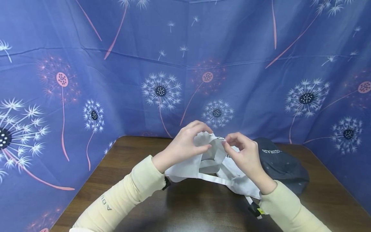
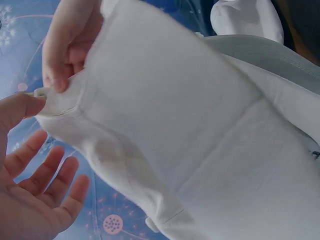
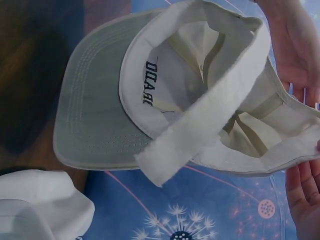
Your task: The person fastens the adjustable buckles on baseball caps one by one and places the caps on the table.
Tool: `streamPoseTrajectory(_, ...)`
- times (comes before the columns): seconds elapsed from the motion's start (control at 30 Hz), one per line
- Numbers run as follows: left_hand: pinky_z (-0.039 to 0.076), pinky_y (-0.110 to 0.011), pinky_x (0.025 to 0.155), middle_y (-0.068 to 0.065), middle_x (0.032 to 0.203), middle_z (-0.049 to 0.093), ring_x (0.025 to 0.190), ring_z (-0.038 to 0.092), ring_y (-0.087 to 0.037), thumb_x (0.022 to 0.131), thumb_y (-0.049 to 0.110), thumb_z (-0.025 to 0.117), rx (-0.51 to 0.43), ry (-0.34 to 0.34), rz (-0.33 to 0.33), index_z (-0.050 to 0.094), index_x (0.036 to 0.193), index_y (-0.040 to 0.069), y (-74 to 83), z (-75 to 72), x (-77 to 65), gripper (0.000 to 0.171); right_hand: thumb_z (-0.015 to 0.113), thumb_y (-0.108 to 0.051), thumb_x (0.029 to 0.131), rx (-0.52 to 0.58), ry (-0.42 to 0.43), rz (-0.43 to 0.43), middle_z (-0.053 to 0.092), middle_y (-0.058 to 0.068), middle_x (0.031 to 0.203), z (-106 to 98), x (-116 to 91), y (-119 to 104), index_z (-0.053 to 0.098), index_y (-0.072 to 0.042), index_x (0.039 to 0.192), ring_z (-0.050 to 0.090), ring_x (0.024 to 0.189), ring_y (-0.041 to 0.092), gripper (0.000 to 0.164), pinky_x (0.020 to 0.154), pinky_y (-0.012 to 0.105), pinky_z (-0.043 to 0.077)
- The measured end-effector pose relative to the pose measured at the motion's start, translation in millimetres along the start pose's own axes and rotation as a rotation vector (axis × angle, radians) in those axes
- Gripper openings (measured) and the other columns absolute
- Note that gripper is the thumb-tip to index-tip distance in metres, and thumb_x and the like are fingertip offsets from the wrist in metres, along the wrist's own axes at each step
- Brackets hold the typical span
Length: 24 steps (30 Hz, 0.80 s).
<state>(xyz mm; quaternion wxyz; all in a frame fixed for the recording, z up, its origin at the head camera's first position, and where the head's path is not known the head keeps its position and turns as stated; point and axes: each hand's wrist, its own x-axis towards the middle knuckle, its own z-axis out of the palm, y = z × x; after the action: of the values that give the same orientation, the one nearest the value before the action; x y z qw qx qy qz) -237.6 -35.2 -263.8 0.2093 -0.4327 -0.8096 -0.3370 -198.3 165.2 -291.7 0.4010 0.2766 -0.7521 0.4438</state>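
A white cap (image 1: 184,167) hangs above the table between both hands, its hollow inside showing in the right wrist view. At one end of its edge, my left hand (image 1: 186,145) pinches the fabric; in the left wrist view the thumb (image 2: 22,107) presses a small band there while the other fingers stay spread. My right hand (image 1: 246,154) pinches the same edge close by. Dark letters (image 3: 150,82) and a grey-green brim underside (image 3: 97,100) belong to this cap. A loose white strip (image 3: 200,122) crosses its opening.
Another white cap (image 1: 240,185) lies on the brown wooden table (image 1: 139,151) beneath my right hand. Beside it, to the right, rests a dark grey cap (image 1: 285,170) with white lettering. Blue dandelion-patterned cloth (image 1: 246,80) hangs behind the table and along both sides.
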Motion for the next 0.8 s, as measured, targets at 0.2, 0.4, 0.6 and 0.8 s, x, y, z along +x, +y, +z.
streamPoseTrajectory(0.2,0.046,-0.025,0.088,0.001,0.106,0.060,0.100,0.056,-0.013,0.076,0.014,0.076,0.018,0.014,0.030,0.064,0.099,0.013,-0.8,5.4,2.8,0.026,0.066,0.018,0.070,0.014,-0.002,-0.006,0.063,0.013,0.072,1,-2,11,0.062,0.004,0.079,0.058,0.068,-0.003,0.017,0.062,0.012,0.048)
streamPoseTrajectory(0.4,0.046,-0.023,0.085,0.002,0.100,0.061,0.095,0.056,-0.012,0.077,0.010,0.074,0.008,0.055,0.077,0.065,0.092,0.013,-3.7,7.5,4.3,0.018,0.069,0.014,0.072,0.052,-0.021,-0.009,0.065,0.009,0.077,3,-7,30,0.064,0.001,0.082,0.060,0.071,-0.001,0.018,0.065,0.014,0.050)
streamPoseTrajectory(0.6,0.046,-0.021,0.083,0.002,0.090,0.064,0.090,0.057,-0.011,0.079,0.009,0.071,0.017,0.117,0.135,0.067,0.085,0.011,-5.3,7.9,4.7,0.008,0.069,0.014,0.073,0.107,-0.060,-0.014,0.065,0.006,0.078,3,-7,29,0.064,-0.002,0.084,0.062,0.070,0.003,0.020,0.066,0.014,0.050)
streamPoseTrajectory(0.8,0.045,-0.020,0.080,0.003,0.084,0.066,0.085,0.056,-0.010,0.079,0.009,0.068,0.018,0.134,0.155,0.068,0.082,0.009,-8.4,8.6,5.0,0.003,0.070,0.008,0.077,0.129,-0.097,0.015,0.065,0.010,0.079,1,-7,27,0.065,-0.002,0.085,0.063,0.071,0.004,0.014,0.068,0.016,0.051)
